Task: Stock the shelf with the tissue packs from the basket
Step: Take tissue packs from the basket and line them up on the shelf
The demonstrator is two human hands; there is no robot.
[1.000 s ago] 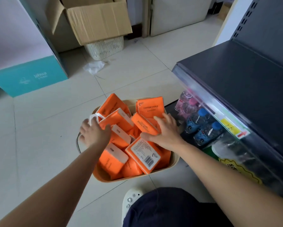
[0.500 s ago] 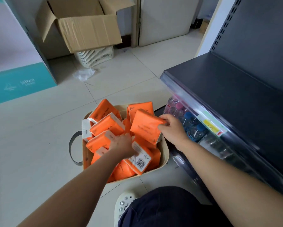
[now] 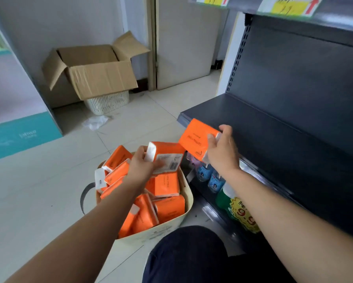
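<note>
We grip one tissue pack (image 3: 198,137) by its end in the right hand (image 3: 222,152), presumably to slide it onto the shelf (image 3: 253,119); the left hand (image 3: 143,162) holds a second pack (image 3: 167,156) over the basket (image 3: 171,225), queued.

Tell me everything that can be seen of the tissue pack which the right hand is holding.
The tissue pack is a flat rectangular packet in glossy orange wrap, apparently plastic film, with small printed lettering on its face and a white end. It looks full and unopened. The right hand grips that white end, fingers curled over it. The pack is tilted in the air, above the basket and at the front edge of the dark shelf, not yet resting on it.
</note>
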